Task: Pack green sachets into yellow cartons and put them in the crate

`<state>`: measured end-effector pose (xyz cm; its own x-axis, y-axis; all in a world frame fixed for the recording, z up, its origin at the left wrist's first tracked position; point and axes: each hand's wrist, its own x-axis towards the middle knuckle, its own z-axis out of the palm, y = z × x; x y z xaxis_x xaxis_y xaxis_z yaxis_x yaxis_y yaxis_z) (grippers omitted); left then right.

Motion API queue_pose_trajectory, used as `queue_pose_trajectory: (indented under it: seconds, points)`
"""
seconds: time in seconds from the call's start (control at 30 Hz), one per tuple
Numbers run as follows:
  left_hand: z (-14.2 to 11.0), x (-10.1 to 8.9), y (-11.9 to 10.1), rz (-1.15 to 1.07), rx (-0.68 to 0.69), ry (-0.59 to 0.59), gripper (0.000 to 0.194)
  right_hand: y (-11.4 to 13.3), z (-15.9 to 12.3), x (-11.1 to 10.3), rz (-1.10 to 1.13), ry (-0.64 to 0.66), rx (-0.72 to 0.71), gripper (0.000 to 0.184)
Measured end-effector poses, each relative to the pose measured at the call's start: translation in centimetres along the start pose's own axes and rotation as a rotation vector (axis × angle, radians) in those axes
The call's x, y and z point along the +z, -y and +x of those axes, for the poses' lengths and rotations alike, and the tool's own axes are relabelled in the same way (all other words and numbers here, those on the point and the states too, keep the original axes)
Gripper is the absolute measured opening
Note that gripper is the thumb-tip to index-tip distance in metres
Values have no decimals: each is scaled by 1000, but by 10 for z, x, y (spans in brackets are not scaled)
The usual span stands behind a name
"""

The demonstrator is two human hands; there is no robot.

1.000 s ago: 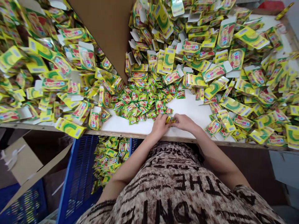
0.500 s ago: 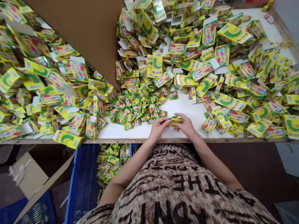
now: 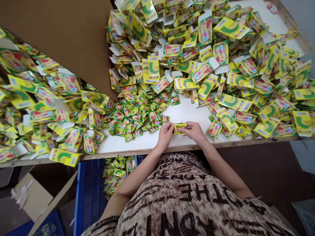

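Note:
My left hand (image 3: 165, 135) and my right hand (image 3: 195, 131) meet over the white table (image 3: 145, 142) near its front edge. Both pinch the ends of one small yellow-green box (image 3: 180, 128), held just above the tabletop. Right beside my left hand lies a pile of small green sachets (image 3: 137, 116). Flat and half-folded yellow-green cartons (image 3: 228, 101) lie heaped to the right of my right hand and across the back of the table.
A big brown cardboard sheet (image 3: 69, 42) leans over the table's left half. More cartons (image 3: 44, 111) are heaped at the left. Under the table edge stands a blue crate (image 3: 90, 193) with filled boxes (image 3: 116, 170) in it. Cardboard lies at the lower left.
The two hands have lifted the small box slightly off the table and turned it between the fingers. The view has tilted, so the table sits lower in the frame.

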<state>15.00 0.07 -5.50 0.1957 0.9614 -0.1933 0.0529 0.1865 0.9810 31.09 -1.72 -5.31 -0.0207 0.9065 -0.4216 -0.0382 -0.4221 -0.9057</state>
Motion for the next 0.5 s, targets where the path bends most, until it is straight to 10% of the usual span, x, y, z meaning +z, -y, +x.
queue_pose_trajectory:
  seconds: [0.3,0.4,0.5]
  points:
    - [9,2,9,-179,-94,123,35,-13,-1,-7,85,-65,-85,46]
    - [31,1,-11,78,-35,367,35,-15,-8,-14,25,-73,-106,35]
    - [71,7,-50,493,248,245,37,-20,-17,-22,-34,-181,-119,33]
